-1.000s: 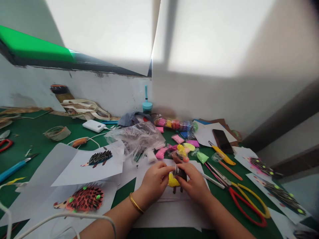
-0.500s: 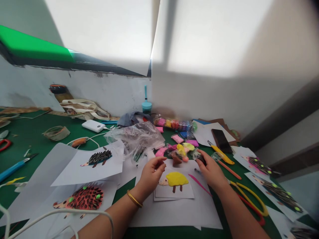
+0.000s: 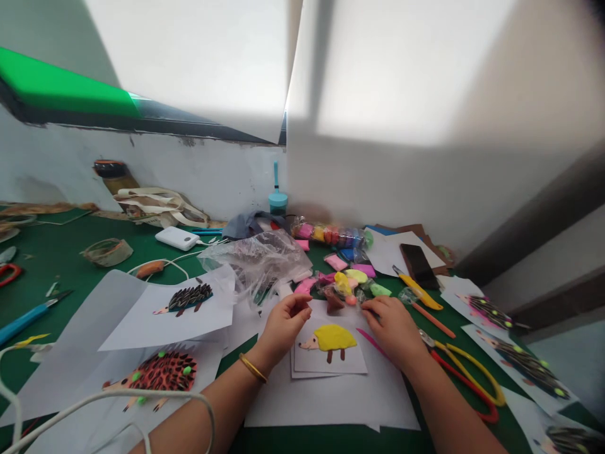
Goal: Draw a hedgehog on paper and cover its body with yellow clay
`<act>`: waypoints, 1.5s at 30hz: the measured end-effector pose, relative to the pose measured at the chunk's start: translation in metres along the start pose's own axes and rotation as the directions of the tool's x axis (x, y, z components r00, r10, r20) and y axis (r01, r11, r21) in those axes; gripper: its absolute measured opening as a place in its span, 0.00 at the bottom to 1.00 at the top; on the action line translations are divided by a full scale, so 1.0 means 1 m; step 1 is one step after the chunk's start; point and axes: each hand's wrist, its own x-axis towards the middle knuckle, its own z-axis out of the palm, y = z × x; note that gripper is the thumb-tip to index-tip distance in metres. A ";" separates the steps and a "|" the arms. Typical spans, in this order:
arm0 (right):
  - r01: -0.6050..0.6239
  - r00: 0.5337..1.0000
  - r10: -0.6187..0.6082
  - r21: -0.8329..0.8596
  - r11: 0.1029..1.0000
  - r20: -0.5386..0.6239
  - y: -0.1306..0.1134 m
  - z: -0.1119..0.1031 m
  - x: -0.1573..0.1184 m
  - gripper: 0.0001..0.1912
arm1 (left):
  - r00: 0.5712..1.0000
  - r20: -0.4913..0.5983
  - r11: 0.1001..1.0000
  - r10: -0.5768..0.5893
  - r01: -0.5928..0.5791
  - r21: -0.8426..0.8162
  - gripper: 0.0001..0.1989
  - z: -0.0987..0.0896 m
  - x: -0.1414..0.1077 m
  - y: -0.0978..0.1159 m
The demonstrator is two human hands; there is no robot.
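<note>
Nearest the camera, a white cable (image 3: 142, 397) loops across the lower left, over a paper sheet bearing a red-and-black hedgehog figure (image 3: 158, 373) dotted with green. A large white sheet (image 3: 331, 403) lies between the two forearms.

On that sheet rests a small card carrying the yellow hedgehog (image 3: 331, 338), with a pale head at its left and two brown legs below. It lies flat between the two hands, untouched by either.

The left hand (image 3: 282, 326), a gold bangle (image 3: 252, 368) on its wrist, sits just left of the card. Its fingertips are pinched together above the card's upper left corner; whether they hold a small piece cannot be determined at this resolution.

The right hand (image 3: 392, 328) sits just right of the card, fingers curled, fingertips directed toward the clay packets beyond it. It may be gripping a small dark item, but the fingers conceal it. A thin pink stick (image 3: 371, 340) lies on the paper partly under this hand.

To the right, red-and-yellow scissors (image 3: 467, 384) rest on the green table (image 3: 61, 265).

Farther out lie assorted clay packets (image 3: 350, 277) in pink, yellow and green, a crumpled clear plastic bag (image 3: 259, 258), a dark phone (image 3: 416, 265) and a white power bank (image 3: 177, 238).
</note>
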 end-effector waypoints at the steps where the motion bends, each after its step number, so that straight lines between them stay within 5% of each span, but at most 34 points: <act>1: 0.025 0.999 -0.025 0.013 1.000 0.037 -0.005 0.000 0.000 0.14 | 1.000 -0.004 1.000 -0.002 0.002 0.004 0.16 -0.001 0.000 0.000; 7: 0.043 0.989 -0.038 -0.027 0.999 0.144 -0.024 0.003 -0.003 0.13 | 0.998 0.032 0.998 -0.051 0.050 0.036 0.15 -0.003 0.004 -0.009; 13: 0.034 0.971 -0.045 0.051 0.998 0.234 -0.002 -0.003 -0.008 0.11 | 0.999 0.054 0.973 0.002 -0.014 0.228 0.12 -0.002 0.006 -0.018; 17: 0.022 0.988 -0.012 -0.064 0.998 0.153 0.007 0.000 -0.007 0.12 | 0.999 0.046 0.962 0.017 -0.029 0.272 0.12 -0.002 0.007 -0.018; 20: 0.047 0.995 -0.042 -0.062 0.997 0.086 -0.003 0.004 -0.003 0.14 | 0.999 0.036 0.969 0.007 -0.016 0.248 0.13 -0.002 0.008 -0.019; 25: 0.226 0.962 -0.238 0.097 0.969 0.134 -0.037 0.010 0.008 0.18 | 1.000 0.023 0.983 -0.007 0.003 0.186 0.13 -0.005 0.012 -0.023; 31: 0.112 0.978 -0.111 0.009 0.994 0.175 -0.039 0.017 0.022 0.19 | 0.993 -0.014 0.992 -0.116 0.116 0.055 0.15 -0.007 0.024 -0.025; 40: 0.119 0.991 -0.121 0.027 0.992 0.049 -0.024 0.021 0.031 0.21 | 0.993 -0.071 0.988 -0.095 0.085 -0.133 0.16 -0.001 0.030 -0.030; 45: 0.099 0.976 -0.108 0.059 0.993 0.189 -0.027 0.010 0.014 0.12 | 0.990 -0.099 0.988 -0.104 0.091 -0.127 0.15 0.000 0.027 -0.030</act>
